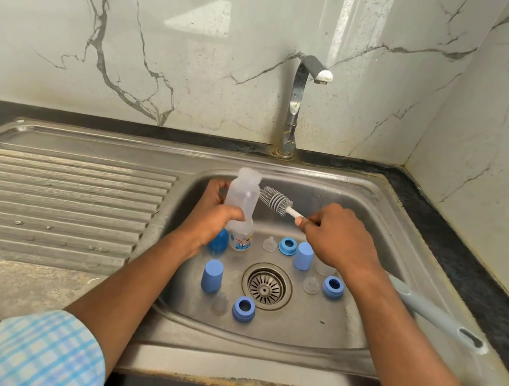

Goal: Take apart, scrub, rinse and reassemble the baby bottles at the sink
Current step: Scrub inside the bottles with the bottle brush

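Nearest you, on the floor of the sink (232,363), a blue ring (243,309), a clear teat (220,304) and a blue cap (212,275) lay apart from one another left of the drain (266,286), with more of the same to its right. Just beyond them a second bottle (241,239) stood upright, below your left wrist.

Above that, your left hand (214,211) was wrapped round the lower half of the bottle (242,199), fingers curled about it. Its long axis ran up and away from you, the mouth at the far, upper end. Your right hand (338,237) pinched the white stem of the brush (274,199), the bristle head pointing left and away.

The head lay just beside the bottle's right flank, outside it and below the mouth. That was the relation that mattered. I judge you were scrubbing, and going inside would have called for lifting the head past the far end, or tipping the mouth toward your right hand, the nearer one to it.

Beyond, the tap (298,104) showed no water running.
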The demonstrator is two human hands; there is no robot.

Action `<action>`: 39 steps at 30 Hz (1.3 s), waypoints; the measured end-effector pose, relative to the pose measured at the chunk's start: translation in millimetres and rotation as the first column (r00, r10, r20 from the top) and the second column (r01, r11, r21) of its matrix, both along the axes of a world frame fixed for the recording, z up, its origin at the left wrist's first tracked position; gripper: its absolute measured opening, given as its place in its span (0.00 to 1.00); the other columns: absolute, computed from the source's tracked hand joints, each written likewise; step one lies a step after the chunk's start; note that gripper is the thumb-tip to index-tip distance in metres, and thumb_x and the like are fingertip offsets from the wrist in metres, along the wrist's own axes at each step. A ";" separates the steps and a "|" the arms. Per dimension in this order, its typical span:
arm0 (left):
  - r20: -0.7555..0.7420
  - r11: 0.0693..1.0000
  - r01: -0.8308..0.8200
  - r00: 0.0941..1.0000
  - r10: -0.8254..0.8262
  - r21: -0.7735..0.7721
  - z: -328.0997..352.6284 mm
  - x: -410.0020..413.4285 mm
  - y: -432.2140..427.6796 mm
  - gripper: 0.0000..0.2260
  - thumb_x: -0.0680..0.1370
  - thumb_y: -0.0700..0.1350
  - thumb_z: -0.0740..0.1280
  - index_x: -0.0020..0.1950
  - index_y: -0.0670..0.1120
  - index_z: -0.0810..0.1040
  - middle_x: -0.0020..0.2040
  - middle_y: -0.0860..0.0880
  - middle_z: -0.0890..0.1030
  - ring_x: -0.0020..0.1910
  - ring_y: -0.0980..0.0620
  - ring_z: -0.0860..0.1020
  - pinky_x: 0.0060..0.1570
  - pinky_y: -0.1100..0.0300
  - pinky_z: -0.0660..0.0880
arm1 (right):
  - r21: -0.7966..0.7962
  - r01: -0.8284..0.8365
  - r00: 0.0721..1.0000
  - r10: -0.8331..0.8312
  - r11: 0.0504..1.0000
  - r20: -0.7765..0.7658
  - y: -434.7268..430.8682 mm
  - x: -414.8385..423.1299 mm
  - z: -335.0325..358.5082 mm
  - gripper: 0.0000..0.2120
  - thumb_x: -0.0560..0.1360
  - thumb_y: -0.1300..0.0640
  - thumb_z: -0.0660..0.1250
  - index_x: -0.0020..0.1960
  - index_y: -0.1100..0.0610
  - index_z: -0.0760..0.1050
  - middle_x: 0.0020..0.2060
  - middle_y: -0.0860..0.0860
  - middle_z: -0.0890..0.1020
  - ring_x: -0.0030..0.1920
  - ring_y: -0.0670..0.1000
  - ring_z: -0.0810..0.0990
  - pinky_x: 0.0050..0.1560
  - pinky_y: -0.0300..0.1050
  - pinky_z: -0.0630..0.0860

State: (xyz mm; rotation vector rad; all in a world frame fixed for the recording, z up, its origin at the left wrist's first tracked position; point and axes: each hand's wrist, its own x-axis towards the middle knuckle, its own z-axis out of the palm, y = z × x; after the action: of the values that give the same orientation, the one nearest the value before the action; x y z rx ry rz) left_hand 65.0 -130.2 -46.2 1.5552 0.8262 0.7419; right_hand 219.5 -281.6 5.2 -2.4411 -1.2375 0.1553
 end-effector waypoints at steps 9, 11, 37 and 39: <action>-0.298 0.975 0.048 0.954 0.019 0.215 -19.5 -4.1 11.9 0.30 0.62 0.55 0.80 0.62 0.51 0.78 0.57 0.50 0.81 0.54 0.53 0.81 0.58 0.50 0.78 | -0.093 0.021 0.999 -0.025 0.995 -0.044 4.5 7.6 -14.1 0.16 0.79 0.43 0.65 0.43 0.55 0.79 0.33 0.51 0.78 0.33 0.52 0.73 0.34 0.44 0.69; -0.361 0.968 0.045 0.931 0.049 0.248 -22.8 -4.9 12.2 0.27 0.66 0.44 0.80 0.63 0.46 0.76 0.58 0.49 0.80 0.54 0.51 0.80 0.57 0.53 0.77 | -0.107 0.038 0.995 -0.048 0.994 -0.088 3.7 12.2 -15.5 0.16 0.79 0.43 0.65 0.44 0.55 0.80 0.33 0.51 0.78 0.31 0.50 0.73 0.33 0.43 0.67; -0.793 0.843 0.346 0.592 0.145 0.412 -62.9 9.1 16.2 0.30 0.69 0.43 0.78 0.64 0.50 0.64 0.60 0.47 0.77 0.51 0.49 0.76 0.50 0.53 0.77 | -0.090 0.043 0.980 -0.060 0.995 -0.191 9.6 23.8 -22.6 0.16 0.79 0.45 0.66 0.43 0.57 0.81 0.30 0.51 0.77 0.30 0.50 0.71 0.32 0.43 0.67; -0.807 0.858 0.330 0.571 0.151 0.394 -64.0 8.7 17.9 0.32 0.69 0.43 0.78 0.66 0.50 0.63 0.60 0.47 0.77 0.49 0.49 0.76 0.48 0.53 0.77 | -0.092 0.043 0.980 -0.060 0.995 -0.192 9.5 23.8 -22.7 0.17 0.79 0.45 0.66 0.42 0.57 0.81 0.30 0.51 0.76 0.29 0.50 0.70 0.31 0.43 0.66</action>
State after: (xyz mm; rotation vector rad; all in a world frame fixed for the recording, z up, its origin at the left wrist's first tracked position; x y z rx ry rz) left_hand 73.7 -112.4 -110.1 2.4960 1.2692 0.0696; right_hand 243.3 -272.1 -17.5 -2.4604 -1.1026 0.4309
